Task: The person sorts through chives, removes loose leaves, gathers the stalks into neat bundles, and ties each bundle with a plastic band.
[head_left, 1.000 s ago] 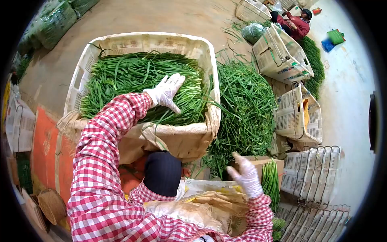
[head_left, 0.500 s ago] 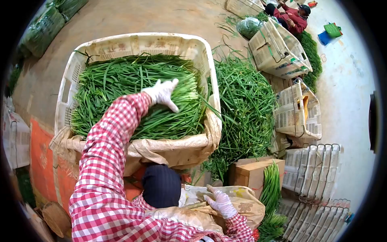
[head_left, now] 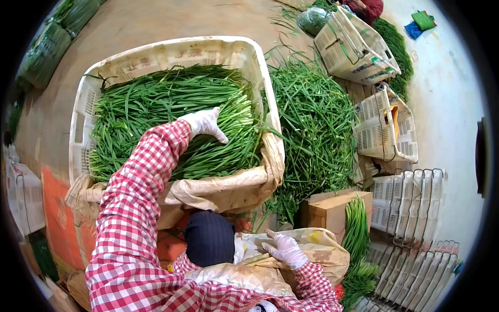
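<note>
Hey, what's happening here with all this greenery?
A person in a red-and-white checked shirt has their white-gloved left hand on long green leafy stalks that fill a large white plastic crate. Their gloved right hand is over a tan woven sack, holding no stalks. A big loose heap of similar greens lies beside the crate, and another person in dark red is partly visible beyond.

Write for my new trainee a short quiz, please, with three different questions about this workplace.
1. True or false: the left hand is on the green leaves in the big crate.
2. Which hand is nearer to the brown box?
A) left hand
B) right hand
3. Complete: both hands wear white ____.

Key: 1 true; 2 B; 3 gloves
</note>
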The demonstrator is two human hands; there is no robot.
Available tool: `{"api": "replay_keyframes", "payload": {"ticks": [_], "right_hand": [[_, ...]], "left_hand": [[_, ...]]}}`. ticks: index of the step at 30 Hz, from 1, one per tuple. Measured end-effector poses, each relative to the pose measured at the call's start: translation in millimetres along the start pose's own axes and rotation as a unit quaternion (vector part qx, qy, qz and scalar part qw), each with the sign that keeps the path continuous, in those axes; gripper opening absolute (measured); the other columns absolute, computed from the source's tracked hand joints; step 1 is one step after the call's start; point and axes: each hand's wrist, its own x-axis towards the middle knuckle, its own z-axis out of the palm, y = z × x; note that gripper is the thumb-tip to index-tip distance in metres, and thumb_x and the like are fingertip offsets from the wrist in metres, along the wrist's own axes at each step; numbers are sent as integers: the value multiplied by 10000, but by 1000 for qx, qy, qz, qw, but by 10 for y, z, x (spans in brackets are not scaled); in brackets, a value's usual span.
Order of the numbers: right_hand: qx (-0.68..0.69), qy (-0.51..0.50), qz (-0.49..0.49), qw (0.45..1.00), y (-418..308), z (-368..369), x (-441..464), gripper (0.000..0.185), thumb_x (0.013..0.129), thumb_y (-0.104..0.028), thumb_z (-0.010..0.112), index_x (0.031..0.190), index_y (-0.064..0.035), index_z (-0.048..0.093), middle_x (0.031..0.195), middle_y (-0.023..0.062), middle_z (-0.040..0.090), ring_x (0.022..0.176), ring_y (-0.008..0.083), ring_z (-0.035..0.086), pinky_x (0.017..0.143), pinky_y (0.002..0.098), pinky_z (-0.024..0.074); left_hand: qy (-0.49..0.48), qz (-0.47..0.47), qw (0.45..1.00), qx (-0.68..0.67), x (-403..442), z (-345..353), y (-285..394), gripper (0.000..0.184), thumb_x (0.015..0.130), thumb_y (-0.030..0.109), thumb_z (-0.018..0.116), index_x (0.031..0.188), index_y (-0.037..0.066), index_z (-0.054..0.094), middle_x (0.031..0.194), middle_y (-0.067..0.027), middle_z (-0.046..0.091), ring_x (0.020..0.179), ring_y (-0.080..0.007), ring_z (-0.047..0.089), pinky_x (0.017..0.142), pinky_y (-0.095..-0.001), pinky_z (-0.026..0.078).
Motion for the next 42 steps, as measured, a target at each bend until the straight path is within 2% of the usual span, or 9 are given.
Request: {"api": "replay_keyframes", "payload": {"ticks": [9,13,16,23,27,31,35,38,42], "right_hand": [[99,55,-83,990,-336,-770,232,534,848,-246,630,1267,40,463,1140,247,583,1044,345,589,890,365,475],[-117,223,-206,946,-734,-1551,755,550,832,-276,647,1263,6,453,971,150,599,930,276,586,856,369,463],[-246,254,-245,903,-1175,-1981,1222,807,709,-312,757,1355,-53,348,1225,136,502,1150,282,485,1011,417,360],[-549,-81,-127,822,-1615,-1979,2368,1374,461,-524,857,1472,-137,11,1520,117,147,1407,284,117,1125,520,63],[-486,-131,-92,860,-1521,-2058,2635,1402,444,-580,842,1461,-53,34,1462,166,291,1342,296,300,1113,481,156],[-383,-254,-33,888,-1379,-2030,2827,1231,474,-505,852,1423,-33,227,1085,213,619,1015,345,597,844,355,492],[-348,-243,-9,905,-1384,-2015,2629,1230,507,-465,854,1439,-39,174,1074,224,620,1009,342,600,857,358,482],[-356,-211,-35,910,-1374,-1998,2589,1289,514,-426,860,1456,-51,63,1002,217,641,941,331,628,819,359,498],[-355,-191,-28,914,-1371,-1966,2601,1097,533,-415,853,1378,-13,280,966,208,649,920,325,635,810,373,502]], "left_hand": [[25,62,997,-46,-523,86,181,1002,571,399,834,1334,-59,373,1228,-222,544,1153,-288,515,975,-314,386],[1,14,996,88,-640,19,361,1107,554,530,807,1376,-35,325,1390,-259,362,1291,-366,354,1068,-358,291],[78,74,993,56,-506,239,90,1132,551,539,806,1394,-21,300,1426,-261,299,1316,-390,296,1077,-383,266],[114,119,986,36,-816,495,182,1067,600,563,752,1400,37,281,954,-198,617,837,-361,612,743,-398,483],[191,105,968,125,-904,689,294,1036,614,510,762,1394,35,275,843,-149,591,744,-294,613,639,-391,479],[130,76,985,79,-879,528,295,1098,578,527,778,1367,-41,267,907,-183,594,804,-328,608,690,-387,485],[204,175,961,65,-694,527,29,1063,511,628,769,1238,-58,410,1025,-227,604,959,-364,594,826,-384,475],[6,108,992,-59,-674,256,39,1069,521,621,771,1261,-68,422,1109,-257,586,1047,-352,569,879,-367,454],[82,106,987,-93,-785,117,49,1097,555,598,779,1368,1,347,1304,-245,476,1192,-335,488,1005,-357,383]]}}
